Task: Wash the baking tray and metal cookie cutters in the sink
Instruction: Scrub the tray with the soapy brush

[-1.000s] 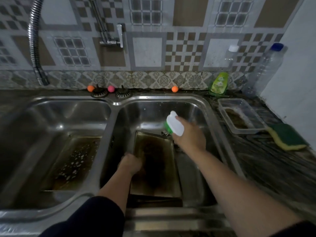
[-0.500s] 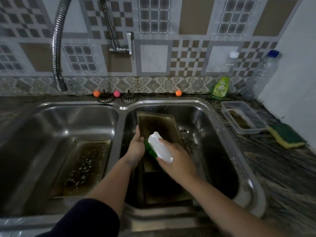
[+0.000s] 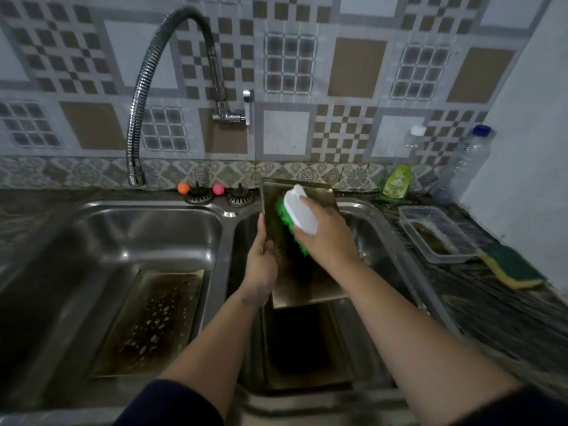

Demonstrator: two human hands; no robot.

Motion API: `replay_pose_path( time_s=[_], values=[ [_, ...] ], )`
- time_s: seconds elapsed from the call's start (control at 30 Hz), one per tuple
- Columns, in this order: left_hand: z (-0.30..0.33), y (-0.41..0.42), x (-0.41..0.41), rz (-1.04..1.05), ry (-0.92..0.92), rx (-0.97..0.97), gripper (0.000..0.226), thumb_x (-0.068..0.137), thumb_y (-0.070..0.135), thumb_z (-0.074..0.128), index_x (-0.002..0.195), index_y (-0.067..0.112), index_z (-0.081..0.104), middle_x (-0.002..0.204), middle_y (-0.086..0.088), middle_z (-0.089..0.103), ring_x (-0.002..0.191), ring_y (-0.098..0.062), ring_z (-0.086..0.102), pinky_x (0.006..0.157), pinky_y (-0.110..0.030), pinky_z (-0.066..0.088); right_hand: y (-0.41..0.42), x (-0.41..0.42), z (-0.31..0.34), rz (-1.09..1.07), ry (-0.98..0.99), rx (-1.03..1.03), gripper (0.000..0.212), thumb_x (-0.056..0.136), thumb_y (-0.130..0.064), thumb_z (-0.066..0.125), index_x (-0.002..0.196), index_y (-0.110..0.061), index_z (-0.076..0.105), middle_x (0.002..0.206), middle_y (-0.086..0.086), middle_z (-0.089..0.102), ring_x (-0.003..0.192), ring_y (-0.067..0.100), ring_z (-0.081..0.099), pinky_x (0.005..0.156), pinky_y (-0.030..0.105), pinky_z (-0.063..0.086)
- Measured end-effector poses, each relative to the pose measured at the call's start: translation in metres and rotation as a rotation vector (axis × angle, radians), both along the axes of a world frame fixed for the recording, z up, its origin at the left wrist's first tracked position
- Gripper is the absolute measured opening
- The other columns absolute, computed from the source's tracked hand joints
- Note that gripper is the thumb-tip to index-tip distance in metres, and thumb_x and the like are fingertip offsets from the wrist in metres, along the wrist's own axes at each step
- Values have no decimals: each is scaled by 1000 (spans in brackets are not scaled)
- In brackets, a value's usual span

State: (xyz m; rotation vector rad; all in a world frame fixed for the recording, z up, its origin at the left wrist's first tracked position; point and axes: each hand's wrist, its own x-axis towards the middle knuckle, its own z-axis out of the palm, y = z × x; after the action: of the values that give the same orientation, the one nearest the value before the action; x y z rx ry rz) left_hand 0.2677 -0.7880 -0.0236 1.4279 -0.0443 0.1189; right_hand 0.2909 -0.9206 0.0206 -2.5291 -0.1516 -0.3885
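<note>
Head view, left hand (image 3: 260, 265) gripping the edge of a stained rectangular metal baking tray (image 3: 302, 281) tilted above the right steel sink basin (image 3: 387, 241), right hand (image 3: 327, 238) clasping a white-handled, green-bristled scrub brush (image 3: 296, 221) against it

1 head view, close, looking forward-down over double sink (image 3: 227, 214) toward tiled wall (image 3: 353, 66).

Rectangular metal baking tray (image 3: 302, 272), darkly stained, tilted up on its near edge over the right sink basin, far edge toward the wall, second stained tray (image 3: 302, 345) flat in the basin beneath, third tray (image 3: 147, 321), seemingly soap-flecked, flat in the left basin
</note>
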Motion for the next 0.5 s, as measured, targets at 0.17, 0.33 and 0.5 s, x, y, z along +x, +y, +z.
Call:
replay_pose_path(
  time_s=[0.17, 0.33, 0.5],
  values=[
    [3, 19, 12, 82, 23, -80, 63, 98, -13, 21, 152, 19, 18, 145, 3, 40, 131, -9, 40, 91, -2, 39, -2, -85, -48, 49, 17, 48, 67, 83, -35, 66, 143, -40, 37, 129, -1, 53, 115, 20, 51, 94, 33, 47],
    [-8, -16, -1, -58, 18, -13, 66, 97, -7, 37, 149, 31, 27, 145, -2, 48, 134, -15, 45, 116, -39, 29, -22, -20, -16, -136, -48, 47, 65, 82, -33, 68, 142, -34, 43, 126, 8, 57, 114, 28, 55, 95, 39, 46],
    [6, -26, 1, -64, -14, -62, 65, 99, -9, 27, 150, 31, 30, 145, 2, 48, 133, -12, 45, 113, -34, 34, -56, 14, 16, -174, -30, 51, 66, 86, -33, 67, 145, -32, 38, 126, 12, 55, 114, 30, 53, 91, 37, 46]
  ],
)
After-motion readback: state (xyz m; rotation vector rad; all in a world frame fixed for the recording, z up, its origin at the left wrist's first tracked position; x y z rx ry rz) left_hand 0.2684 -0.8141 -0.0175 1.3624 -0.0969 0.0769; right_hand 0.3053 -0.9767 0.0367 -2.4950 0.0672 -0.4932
